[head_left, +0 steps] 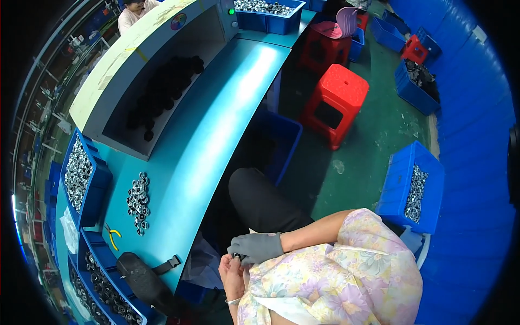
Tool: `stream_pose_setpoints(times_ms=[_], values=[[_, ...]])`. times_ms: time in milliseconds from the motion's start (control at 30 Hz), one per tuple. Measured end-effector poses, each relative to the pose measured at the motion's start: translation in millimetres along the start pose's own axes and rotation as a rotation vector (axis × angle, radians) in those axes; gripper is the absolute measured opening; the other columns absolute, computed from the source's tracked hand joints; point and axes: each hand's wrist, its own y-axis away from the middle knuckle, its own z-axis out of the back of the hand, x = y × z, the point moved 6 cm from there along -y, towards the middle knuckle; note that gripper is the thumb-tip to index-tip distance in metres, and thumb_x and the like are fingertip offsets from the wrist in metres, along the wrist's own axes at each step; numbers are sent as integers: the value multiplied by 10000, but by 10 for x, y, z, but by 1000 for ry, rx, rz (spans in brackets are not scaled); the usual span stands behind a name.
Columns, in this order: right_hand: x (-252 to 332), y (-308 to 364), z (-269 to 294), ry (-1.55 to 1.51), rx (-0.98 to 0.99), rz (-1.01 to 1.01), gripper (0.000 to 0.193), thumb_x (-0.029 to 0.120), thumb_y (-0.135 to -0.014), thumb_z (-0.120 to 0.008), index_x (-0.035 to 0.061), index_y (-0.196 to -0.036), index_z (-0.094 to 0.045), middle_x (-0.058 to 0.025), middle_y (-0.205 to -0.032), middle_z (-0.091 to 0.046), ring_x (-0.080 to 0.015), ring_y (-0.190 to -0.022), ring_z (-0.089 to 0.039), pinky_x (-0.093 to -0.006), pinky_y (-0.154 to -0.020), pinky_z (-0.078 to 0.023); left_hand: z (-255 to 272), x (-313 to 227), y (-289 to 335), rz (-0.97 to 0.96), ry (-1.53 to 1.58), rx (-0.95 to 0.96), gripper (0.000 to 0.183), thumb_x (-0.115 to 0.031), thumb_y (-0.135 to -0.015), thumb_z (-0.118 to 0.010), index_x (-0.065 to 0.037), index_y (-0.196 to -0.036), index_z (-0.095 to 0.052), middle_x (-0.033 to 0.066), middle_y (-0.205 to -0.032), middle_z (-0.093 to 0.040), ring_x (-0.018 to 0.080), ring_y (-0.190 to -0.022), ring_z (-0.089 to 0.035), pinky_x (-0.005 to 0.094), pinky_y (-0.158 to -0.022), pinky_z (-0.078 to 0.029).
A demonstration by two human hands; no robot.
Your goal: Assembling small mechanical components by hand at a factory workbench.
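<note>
Low before my floral top, my two hands meet. A grey glove covers my right hand (pixel 257 248), its fingers closed. My left hand (pixel 233 273) is bare, with a band at the wrist, and pinches a small dark round part (pixel 237 256) against the glove. The fingers hide most of this part, so its exact kind does not show. Across the teal table (pixel 216 124), left of my hands, lies a loose pile of small round silver-and-black parts (pixel 139 203). Pliers with yellow handles (pixel 114 238) rest near that pile.
A white light booth (pixel 89 108) holding black parts stands on the table. Blue bins (pixel 97 173) of parts line its left edge, beside a black mesh pouch (pixel 143 281). A red stool (pixel 344 86) and a blue crate (pixel 433 184) stand on the floor. A person (pixel 127 19) is beyond.
</note>
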Motion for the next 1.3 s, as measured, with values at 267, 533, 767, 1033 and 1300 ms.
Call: stream_pose_setpoints(times_ms=[267, 533, 767, 1033, 1300], values=[[63, -10, -78, -43, 141, -73, 282, 243, -818, -636, 32, -993, -570, -130, -929, -553, -302, -888, -573, -402, -763, -473, 9, -17, 111, 106, 174, 160, 141, -78, -917, -582, -10, -1040, -572, 39, -897, -640, 116, -744, -592, 261, -676, -492], [79, -232, 361, -241, -187, 5, 384, 186, -723, -745, 75, -1054, -586, -118, -951, -579, -301, -875, -583, -391, -764, -491, -260, -427, 5, -18, 301, 396, 365, -172, -896, -647, -4, -1204, -548, 46, -1152, -616, 140, -1069, -568, 310, -954, -438], [222, -423, 346, -323, -144, 46, 410, 111, -642, -789, 88, -987, -570, -88, -869, -549, -263, -773, -565, -364, -668, -473, -320, -502, 142, -24, 553, 441, 405, -205, -892, -677, -18, -1216, -523, 82, -1155, -621, 161, -1081, -585, 322, -965, -439], [259, -471, 321, -338, -84, 97, 556, 109, -590, -822, 93, -1086, -572, -105, -1004, -558, -291, -938, -579, -359, -789, -495, -282, -496, 148, -55, 598, 448, 436, -224, -860, -718, -22, -1196, -528, 81, -1124, -629, 165, -1058, -601, 302, -945, -452], [-60, -341, 191, -889, -188, -178, 645, 258, -817, -741, 30, -1332, -427, -77, -1224, -513, -181, -1083, -544, -331, -952, -447, -158, -817, 156, -604, 15, 8, 433, -14, -753, -783, -13, -1074, -491, 129, -1135, -627, 161, -991, -600, 308, -873, -494]])
